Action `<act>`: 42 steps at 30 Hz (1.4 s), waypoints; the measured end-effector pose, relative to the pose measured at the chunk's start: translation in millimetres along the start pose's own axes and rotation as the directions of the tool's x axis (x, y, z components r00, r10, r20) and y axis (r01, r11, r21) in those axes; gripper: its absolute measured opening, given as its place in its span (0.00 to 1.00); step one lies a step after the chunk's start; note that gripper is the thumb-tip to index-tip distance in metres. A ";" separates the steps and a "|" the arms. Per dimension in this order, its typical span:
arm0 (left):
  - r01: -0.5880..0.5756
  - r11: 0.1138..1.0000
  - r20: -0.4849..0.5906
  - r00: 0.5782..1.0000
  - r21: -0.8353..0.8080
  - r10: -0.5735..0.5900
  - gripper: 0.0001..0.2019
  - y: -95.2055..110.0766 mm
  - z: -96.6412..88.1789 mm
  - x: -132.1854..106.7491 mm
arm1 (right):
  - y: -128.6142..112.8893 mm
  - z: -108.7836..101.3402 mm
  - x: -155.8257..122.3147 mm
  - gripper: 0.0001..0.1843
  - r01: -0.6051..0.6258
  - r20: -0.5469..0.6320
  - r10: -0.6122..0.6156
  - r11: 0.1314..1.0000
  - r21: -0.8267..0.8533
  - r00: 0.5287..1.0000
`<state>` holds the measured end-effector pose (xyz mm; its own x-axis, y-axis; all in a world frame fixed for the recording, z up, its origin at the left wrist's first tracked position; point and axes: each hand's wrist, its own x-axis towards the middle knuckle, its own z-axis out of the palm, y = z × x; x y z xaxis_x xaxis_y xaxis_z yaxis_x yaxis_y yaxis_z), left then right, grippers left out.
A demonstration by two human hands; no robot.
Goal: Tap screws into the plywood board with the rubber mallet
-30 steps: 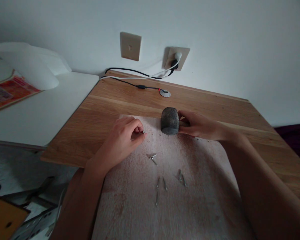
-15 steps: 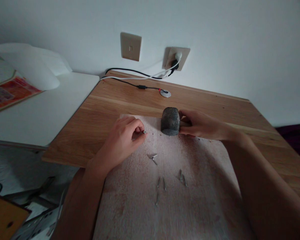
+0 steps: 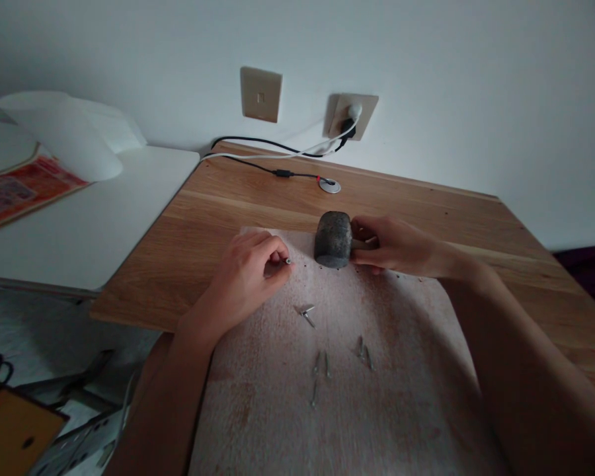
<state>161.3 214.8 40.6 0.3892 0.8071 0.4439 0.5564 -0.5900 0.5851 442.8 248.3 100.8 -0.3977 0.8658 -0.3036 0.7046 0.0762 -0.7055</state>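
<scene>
My left hand (image 3: 258, 268) is closed in a pinch at the board's far left corner. Between thumb and forefinger sits a small metal screw (image 3: 288, 261), its round end showing and its shank mostly hidden. My right hand (image 3: 384, 244) grips the short visible handle of a mallet (image 3: 333, 240) with a dark, barrel-shaped head. That head hovers over or near the board's far edge, just right of my left hand. Below both hands, several loose silvery screws (image 3: 306, 315) lie scattered on the worn, pale wooden board (image 3: 268, 410).
Beneath the board is a wooden table (image 3: 178, 264). Cables (image 3: 258, 139) run along its back to a wall socket (image 3: 354, 116). At left stands a white table (image 3: 139, 198) with a white roll (image 3: 79, 142) and an orange-red printed sheet (image 3: 24, 188). Small dark holes or specks line the board's far edge.
The mallet in my right hand has shifted slightly left, closer to my left hand. My left hand keeps its pinch on the screw. The whole view has moved a little.
</scene>
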 end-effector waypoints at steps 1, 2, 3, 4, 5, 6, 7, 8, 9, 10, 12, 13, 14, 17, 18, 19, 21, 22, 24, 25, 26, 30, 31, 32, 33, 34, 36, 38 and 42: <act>0.005 1.000 0.002 1.000 0.000 -0.005 0.10 -0.2 0.4 0.1 | -0.3 0.8 1.1 0.18 -0.006 0.005 0.006 1.000 0.010 1.000; 0.009 1.000 0.005 1.000 0.000 -0.009 0.10 -0.4 0.7 0.2 | -0.6 1.5 2.3 0.18 -0.013 0.013 0.012 1.000 0.017 1.000; 0.012 1.000 0.009 1.000 -0.001 -0.012 0.10 -0.5 1.0 0.3 | -0.7 2.3 3.3 0.18 -0.019 0.024 0.019 1.000 0.021 1.000; 0.015 1.000 0.014 1.000 0.001 -0.015 0.10 -0.5 1.3 0.4 | -0.7 3.0 4.3 0.18 -0.024 0.035 0.023 1.000 0.020 0.999; 0.015 1.000 0.020 1.000 0.004 -0.015 0.10 -0.5 1.5 0.5 | -0.4 3.7 5.1 0.18 -0.026 0.041 0.025 1.000 0.017 0.999; 0.015 1.000 0.024 1.000 0.009 -0.015 0.10 -0.6 1.7 0.5 | 0.1 4.4 5.8 0.18 -0.025 0.042 0.025 1.000 0.010 0.999; 0.015 1.000 0.031 0.999 0.013 -0.016 0.10 -0.8 1.9 0.5 | 0.9 5.4 6.6 0.18 -0.024 0.037 0.024 1.000 -0.003 0.999; 0.017 1.000 0.038 0.999 0.017 -0.018 0.10 -1.1 2.3 0.3 | 1.9 6.4 7.5 0.17 -0.024 0.028 0.025 0.999 -0.027 0.999; 0.019 1.000 0.047 0.999 0.020 -0.020 0.09 -1.7 2.8 0.1 | 3.0 7.7 8.5 0.17 -0.026 0.012 0.027 0.998 -0.063 1.000; 0.022 0.999 0.054 0.998 0.024 -0.023 0.09 -2.4 3.5 -0.1 | 4.0 9.1 9.5 0.16 -0.029 -0.007 0.029 0.994 -0.104 1.000; 0.024 0.999 0.065 0.998 0.034 -0.026 0.09 -4.0 5.1 -0.6 | 5.8 11.7 11.8 0.15 -0.033 -0.036 0.026 0.983 -0.181 0.999; 0.022 0.999 0.066 0.997 0.037 -0.025 0.09 -4.8 5.9 -0.9 | 6.3 12.8 12.8 0.15 -0.029 -0.042 0.021 0.978 -0.207 0.999; 0.021 0.999 0.064 0.998 0.039 -0.024 0.09 -5.3 6.5 -1.1 | 6.5 13.6 13.5 0.15 -0.023 -0.043 0.013 0.975 -0.222 0.999; 0.013 0.999 0.057 0.998 0.038 -0.015 0.09 -5.5 7.2 -1.5 | 5.7 14.2 14.4 0.14 -0.008 -0.032 0.001 0.971 -0.238 1.000; 0.012 0.999 0.055 0.998 0.037 -0.014 0.09 -5.3 7.1 -1.6 | 5.2 13.9 14.3 0.15 -0.012 -0.026 0.006 0.971 -0.238 1.000; 0.012 0.999 0.054 0.998 0.033 -0.014 0.09 -5.1 6.8 -1.7 | 4.8 13.4 14.1 0.15 -0.016 -0.019 0.012 0.972 -0.236 1.000; 0.015 1.000 0.050 0.999 0.018 -0.016 0.10 -5.1 6.3 -2.2 | 4.6 12.1 13.8 0.16 -0.023 -0.002 0.023 0.973 -0.229 1.000; 0.018 1.000 0.047 0.999 0.011 -0.019 0.10 -5.4 6.0 -2.4 | 4.8 11.3 13.6 0.16 -0.025 0.004 0.026 0.975 -0.223 1.000; 0.023 1.000 0.042 0.999 0.003 -0.024 0.10 -6.5 5.5 -2.9 | 5.9 9.3 13.0 0.16 -0.025 0.006 0.027 0.979 -0.203 1.000; 0.023 1.000 0.042 0.999 0.002 -0.023 0.10 -7.0 5.1 -3.0 | 6.4 8.2 12.6 0.16 -0.025 0.005 0.026 0.982 -0.188 1.000; 0.022 1.000 0.039 0.999 0.001 -0.022 0.10 -7.5 4.6 -2.9 | 6.8 7.0 12.1 0.17 -0.023 0.002 0.024 0.985 -0.170 1.000; 0.008 1.000 0.047 0.999 -0.002 -0.007 0.10 -8.5 2.7 -1.9 | 3.9 2.7 9.8 0.16 -0.009 0.000 0.009 0.996 -0.093 1.000; 0.004 1.000 0.054 0.999 0.000 -0.004 0.10 -8.5 2.4 -1.6 | 1.5 1.9 9.5 0.16 0.000 0.003 0.001 0.997 -0.083 1.000; 0.003 1.000 0.062 0.998 0.001 -0.003 0.10 -8.6 2.3 -1.4 | -1.7 1.2 9.4 0.15 0.010 0.009 -0.010 0.997 -0.081 1.000; 0.004 1.000 0.070 0.998 0.001 -0.004 0.10 -8.6 2.3 -1.4 | -5.6 0.5 9.4 0.15 0.025 0.012 -0.024 0.996 -0.086 1.000; 0.006 1.000 0.074 0.997 -0.002 -0.006 0.10 -8.7 2.5 -1.4 | -10.2 -0.1 9.2 0.14 0.046 0.014 -0.045 0.994 -0.095 0.999; 0.016 1.000 0.079 0.997 -0.009 -0.015 0.09 -8.9 2.8 -1.8 | -20.7 -1.0 8.1 0.13 0.098 0.017 -0.097 0.990 -0.103 0.995; 0.032 0.999 0.080 0.996 -0.016 -0.031 0.09 -9.0 3.2 -2.3 | -31.7 -1.6 5.2 0.11 0.156 0.033 -0.154 0.984 -0.079 0.987; 0.051 0.998 0.065 0.997 -0.022 -0.049 0.09 -9.1 3.7 -3.0 | -47.8 -1.5 -4.4 0.14 0.221 0.117 -0.221 0.975 0.010 0.968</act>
<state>157.8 217.7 31.4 0.4081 0.8349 0.3693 0.5591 -0.5484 0.6219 411.7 241.5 136.8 -0.6096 0.7635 -0.2131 0.5931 0.2610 -0.7616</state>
